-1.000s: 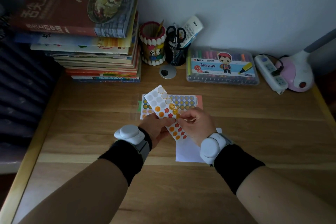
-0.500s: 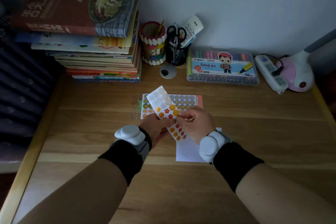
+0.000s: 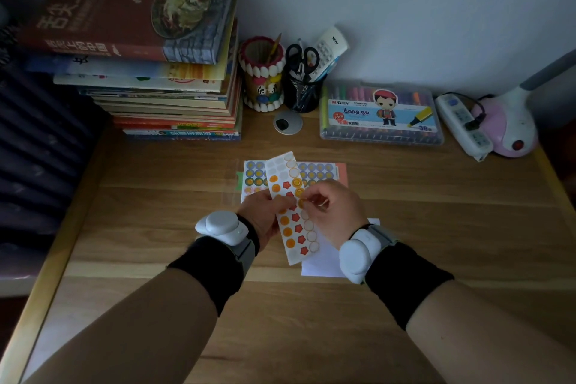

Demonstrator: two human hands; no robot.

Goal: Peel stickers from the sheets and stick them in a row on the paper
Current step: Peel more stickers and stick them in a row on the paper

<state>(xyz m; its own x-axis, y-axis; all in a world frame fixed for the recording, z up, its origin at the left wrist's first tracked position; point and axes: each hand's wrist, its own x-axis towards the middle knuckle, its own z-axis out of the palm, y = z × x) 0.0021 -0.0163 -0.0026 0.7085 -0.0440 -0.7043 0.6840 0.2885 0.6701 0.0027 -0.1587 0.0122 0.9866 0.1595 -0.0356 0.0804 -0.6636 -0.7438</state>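
Wooden desk (image 3: pixel 436 212) against a pale wall, dim light. Reference point: the marker case (image 3: pixel 380 115) at the back edge.

Book stack (image 3: pixel 149 72): far left of the marker case, at the desk's back left corner. Desk lamp (image 3: pixel 511 121): right of the case, with a power strip (image 3: pixel 464 125) between the two. Mesh pen cup (image 3: pixel 300 93): just left of the case, holding scissors. Decorated pot (image 3: pixel 263 84): left of the cup, touching the books.

White paper (image 3: pixel 321 265): flat on the desk, well in front of the marker case, largely covered by the right wrist. Loose sticker sheets (image 3: pixel 314 170): flat, between the paper and the case.

Held sticker sheet (image 3: pixel 294 227): raised over the paper and the loose sheets, tilted, between both hands. Left hand (image 3: pixel 261 215) grips its left edge, thumb curled over the face. Right hand (image 3: pixel 335 212) is at its right edge, thumb and forefinger pinching a round yellow sticker (image 3: pixel 301 203) in the right-hand column. Whether that sticker has lifted from the backing cannot be determined. Upper rows of the sheet show blank outlines.
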